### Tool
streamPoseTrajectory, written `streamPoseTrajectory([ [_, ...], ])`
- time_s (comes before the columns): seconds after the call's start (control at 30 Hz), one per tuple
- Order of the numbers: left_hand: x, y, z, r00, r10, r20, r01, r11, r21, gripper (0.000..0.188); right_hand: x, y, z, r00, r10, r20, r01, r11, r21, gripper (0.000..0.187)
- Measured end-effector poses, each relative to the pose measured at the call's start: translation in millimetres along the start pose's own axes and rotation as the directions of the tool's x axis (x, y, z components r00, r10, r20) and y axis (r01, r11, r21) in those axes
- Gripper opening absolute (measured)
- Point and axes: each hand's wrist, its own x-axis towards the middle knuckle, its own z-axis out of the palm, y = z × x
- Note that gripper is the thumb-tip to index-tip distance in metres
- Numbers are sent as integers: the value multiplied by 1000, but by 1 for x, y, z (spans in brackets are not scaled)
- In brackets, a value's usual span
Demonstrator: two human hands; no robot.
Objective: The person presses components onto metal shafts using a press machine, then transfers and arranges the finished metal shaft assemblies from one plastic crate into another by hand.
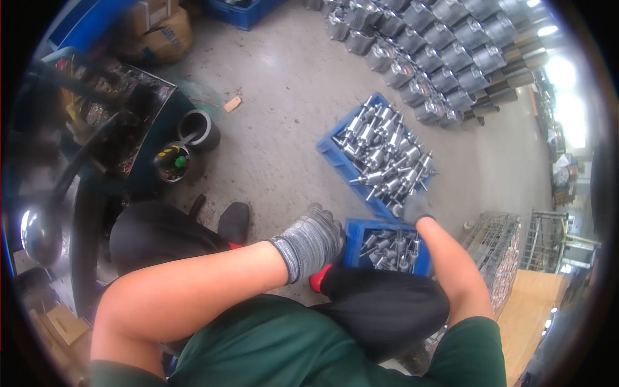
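Silver shafted metal parts [382, 147] lie crisscrossed ahead-left of my nearer, grey-gloved right hand [417, 208]; from here I can't tell whether it or my grey-gloved left hand [313, 240] grasps anything.

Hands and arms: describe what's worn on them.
The left hand wears a flecked gray knit glove; the right hand wears a gray one, its details blurred. Short dark green sleeves leave both forearms bare.
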Motion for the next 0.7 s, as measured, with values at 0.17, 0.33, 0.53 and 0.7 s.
streamPoseTrajectory([
  [0.17, -13, -2, 11, 1000, -19, -11, 19, 999, -45, 25, -11, -8, -9, 1000, -15, 17, 14, 998, 66, 36],
  [0.33, -20, -4, 7, 999, 13, 37, -11, 999, -50, 21, -12, 16, 14, 999, 5, -53, 3, 989, 145, 34],
  [0.53, -15, 0, 8, 1000, 16, -8, -17, 1000, -15, 21, -8, -1, 55, 986, -29, -163, 47, 993, 105, 30],
  [0.7, -11, 6, 16, 999, 26, -44, -29, 997, -70, 21, 7, -11, 20, 993, -21, 117, 19, 1000, 21, 34],
])
